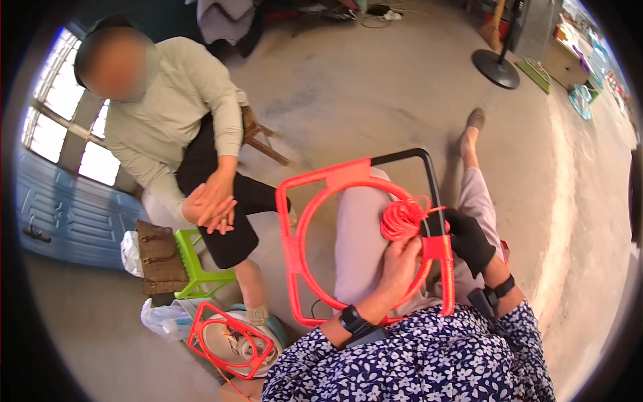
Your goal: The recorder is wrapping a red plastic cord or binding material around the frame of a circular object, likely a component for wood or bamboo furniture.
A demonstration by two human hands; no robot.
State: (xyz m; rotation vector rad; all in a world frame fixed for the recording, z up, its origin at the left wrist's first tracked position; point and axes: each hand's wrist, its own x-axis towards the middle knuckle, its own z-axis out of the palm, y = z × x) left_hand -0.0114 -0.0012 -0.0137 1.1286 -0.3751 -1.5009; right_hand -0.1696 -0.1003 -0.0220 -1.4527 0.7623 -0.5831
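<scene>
A squarish frame with an inner ring (300, 241) stands tilted over my lap. Red cord wraps most of it, while a bare black bar (429, 175) shows at the upper right. My left hand (400, 264), bare, is closed at the wrapped right side, its fingertips pressed together against the frame. My right hand (470, 242), in a black glove, is closed beside the bar where the wrapping ends, at a strand of the cord; its fingertips are partly hidden behind the bar. A bundle of red cord (400, 220) lies between the ring and the bar, just above my left fingers.
Seated at the left, a person (167, 114) has hands clasped. Beside them are a green stool (194, 268), a brown bag (159, 258) and a blue door panel (74, 214). Another red-wrapped frame (201, 328) lies over a tub at lower left. A black stand base (495, 69) is far right.
</scene>
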